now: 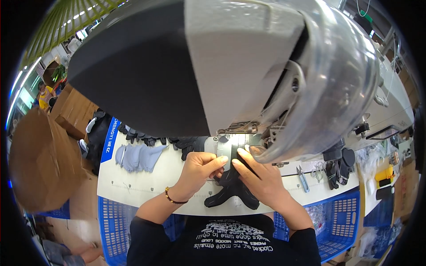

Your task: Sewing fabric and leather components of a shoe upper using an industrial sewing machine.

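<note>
A black fabric piece (231, 181) lies under the lit needle area of a white sewing machine (248, 66), its forked lower end spread over the table towards me. My left hand (199, 170) pinches the left edge of this piece between thumb and fingers, just in front of the needle area. On the piece's right side my right hand (262, 179) rests with its fingers stretched out, the tips pressing on the cloth. The needle itself is hard to make out behind the machine's head and its clear cover (337, 80).
Grey fabric pieces (138, 157) and black pieces (184, 145) lie to the left. Blue-handled snips (303, 179), scissors (318, 170) and black parts (339, 168) are at the right. Blue crates (116, 230) flank me below the table (168, 188). Cardboard boxes (44, 164) stand left.
</note>
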Tool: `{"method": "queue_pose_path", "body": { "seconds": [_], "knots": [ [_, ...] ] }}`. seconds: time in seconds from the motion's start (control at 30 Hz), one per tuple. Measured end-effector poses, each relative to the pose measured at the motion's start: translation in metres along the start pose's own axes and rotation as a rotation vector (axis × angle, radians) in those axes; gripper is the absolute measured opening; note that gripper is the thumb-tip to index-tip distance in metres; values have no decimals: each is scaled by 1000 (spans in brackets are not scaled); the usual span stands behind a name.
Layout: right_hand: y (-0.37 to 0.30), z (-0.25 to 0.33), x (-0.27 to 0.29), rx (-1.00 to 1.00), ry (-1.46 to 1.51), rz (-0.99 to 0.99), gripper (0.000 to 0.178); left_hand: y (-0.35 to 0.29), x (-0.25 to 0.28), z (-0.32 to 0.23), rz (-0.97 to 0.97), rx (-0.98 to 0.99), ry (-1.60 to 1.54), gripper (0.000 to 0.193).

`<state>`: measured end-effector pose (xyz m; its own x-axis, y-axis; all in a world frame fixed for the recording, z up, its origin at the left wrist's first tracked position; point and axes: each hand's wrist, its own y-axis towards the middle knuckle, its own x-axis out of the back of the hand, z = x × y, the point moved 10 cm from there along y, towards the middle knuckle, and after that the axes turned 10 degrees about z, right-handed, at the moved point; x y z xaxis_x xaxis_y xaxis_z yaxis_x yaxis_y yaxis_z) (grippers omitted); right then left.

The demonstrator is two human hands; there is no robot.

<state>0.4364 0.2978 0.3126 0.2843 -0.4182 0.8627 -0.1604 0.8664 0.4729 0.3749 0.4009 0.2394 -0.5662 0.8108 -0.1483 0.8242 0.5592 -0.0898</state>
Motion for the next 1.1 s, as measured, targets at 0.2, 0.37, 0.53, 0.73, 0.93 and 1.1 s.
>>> {"method": "queue_pose_path", "body": {
  "seconds": [0.2,0.37,0.53,0.73,0.93,1.1],
  "knots": [
    [-2,0,5,49,-33,-99,22,1,0,1,-18,3,31,26],
    [-2,-24,-13,-65,106,24,18,9,2,-7,-10,-33,73,25],
    [4,-25,-24,-63,-127,116,27,16,4,-14,3,-28,80,23],
    [9,-45,-14,-133,286,25,25,22,1,-18,106,52,175,25],
    [11,-29,-17,36,-5,79,31,25,0,-8,291,113,203,27],
    [12,-21,-9,98,-88,59,24,25,-2,-10,283,99,229,25]
  ]
}}
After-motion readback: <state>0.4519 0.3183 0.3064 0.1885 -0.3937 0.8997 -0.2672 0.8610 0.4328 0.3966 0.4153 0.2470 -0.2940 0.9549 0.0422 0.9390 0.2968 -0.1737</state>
